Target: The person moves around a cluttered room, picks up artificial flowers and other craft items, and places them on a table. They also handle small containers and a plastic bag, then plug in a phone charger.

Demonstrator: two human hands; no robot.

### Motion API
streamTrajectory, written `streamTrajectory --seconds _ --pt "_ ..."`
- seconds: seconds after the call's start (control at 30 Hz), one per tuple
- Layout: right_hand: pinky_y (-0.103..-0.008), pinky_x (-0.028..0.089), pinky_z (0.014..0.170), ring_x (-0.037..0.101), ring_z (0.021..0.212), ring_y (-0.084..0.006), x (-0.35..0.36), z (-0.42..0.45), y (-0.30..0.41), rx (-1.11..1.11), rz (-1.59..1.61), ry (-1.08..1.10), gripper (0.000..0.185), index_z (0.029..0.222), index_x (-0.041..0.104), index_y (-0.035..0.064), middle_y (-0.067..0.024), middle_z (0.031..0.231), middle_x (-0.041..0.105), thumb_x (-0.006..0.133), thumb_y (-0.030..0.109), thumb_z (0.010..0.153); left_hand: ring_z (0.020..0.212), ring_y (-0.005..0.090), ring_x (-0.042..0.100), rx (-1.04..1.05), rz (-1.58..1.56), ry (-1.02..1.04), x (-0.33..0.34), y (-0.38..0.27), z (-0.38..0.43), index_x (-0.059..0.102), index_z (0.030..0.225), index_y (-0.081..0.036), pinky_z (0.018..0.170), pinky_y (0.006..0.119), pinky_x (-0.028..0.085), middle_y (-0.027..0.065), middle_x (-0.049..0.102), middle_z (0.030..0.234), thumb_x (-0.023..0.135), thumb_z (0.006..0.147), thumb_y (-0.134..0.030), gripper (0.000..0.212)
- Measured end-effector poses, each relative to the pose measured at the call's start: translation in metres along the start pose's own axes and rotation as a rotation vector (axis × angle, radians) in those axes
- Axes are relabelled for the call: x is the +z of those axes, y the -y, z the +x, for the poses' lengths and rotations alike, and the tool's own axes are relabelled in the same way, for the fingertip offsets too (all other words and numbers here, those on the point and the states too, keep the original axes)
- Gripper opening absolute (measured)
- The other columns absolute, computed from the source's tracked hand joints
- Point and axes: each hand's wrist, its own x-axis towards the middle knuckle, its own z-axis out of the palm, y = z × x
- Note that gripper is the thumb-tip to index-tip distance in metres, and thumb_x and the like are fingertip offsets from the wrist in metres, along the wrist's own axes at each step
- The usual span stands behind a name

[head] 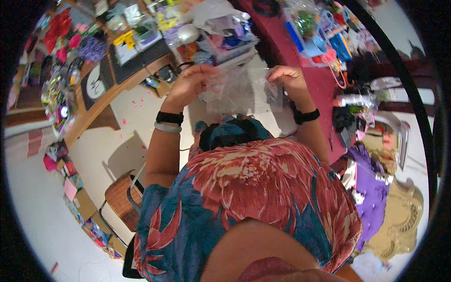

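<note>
A clear plastic bag [234, 90] is stretched between my two hands, in front of my body and above the floor. My left hand [192, 84] grips its left side near the top edge, the fingers slightly blurred. At the bag's upper right corner, my right hand [289, 78] pinches the plastic between thumb and fingers. Black bands circle both wrists, and a pale band sits below the one on the left. Whether anything lies inside the bag, I cannot tell.
A wooden desk [121, 88] with black panels curves along the left. Ahead stands a plastic bin [234, 53] full of materials. A dark red table [319, 105] runs along the right, bearing a light blue basket [313, 47]. A woven chair [125, 201] stands behind at left.
</note>
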Motion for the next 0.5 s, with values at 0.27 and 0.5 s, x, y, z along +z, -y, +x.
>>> streamTrajectory --seconds 0.27,0.5 --pt "-0.0226 0.045 0.066 0.059 0.077 -0.0119 0.044 0.054 0.009 -0.016 0.000 0.040 0.027 0.096 0.064 0.0002 -0.0070 0.088 0.065 0.045 -0.009 0.080 0.095 0.0172 0.062 -0.001 0.181 -0.409 0.003 -0.010 -0.039 0.035 0.135 -0.009 0.070 0.027 0.049 0.0093 0.062 0.112 0.061 0.088 -0.015 0.054" --pt "-0.0271 0.043 0.080 0.058 0.099 -0.0131 0.072 0.069 0.015 -0.059 -0.097 0.127 0.041 0.124 0.053 0.0051 -0.0080 0.110 0.063 0.059 0.024 0.087 0.085 0.0150 0.065 0.029 0.426 -0.517 -0.009 -0.014 -0.068 0.045 0.129 -0.008 0.067 0.023 0.048 0.0068 0.065 0.106 0.060 0.087 -0.009 0.045"
